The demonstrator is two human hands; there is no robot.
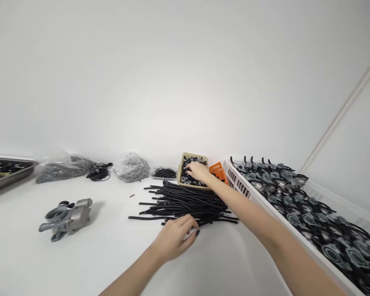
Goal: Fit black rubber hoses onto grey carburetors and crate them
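Observation:
My right hand [197, 170] reaches into a beige basket [179, 174] of small black and grey parts [191, 181]. Its fingers are bent down among these parts, and what they grip, if anything, is hidden. Closer to me, my left hand [176, 238] is curled at the near edge of a pile of black rubber hoses [185, 201]. A small dark spot shows at its thumb tip; I cannot make out what it is. On the table to the left lies a metal carburetor [69, 218], apart from both hands.
A white crate [262, 205] of many carburetors with black hoses stands at the right. An orange basket [217, 168] sits beside the beige one. Along the wall are a small tray [156, 177] of black rings, plastic bags [131, 166] and a metal tray [18, 176].

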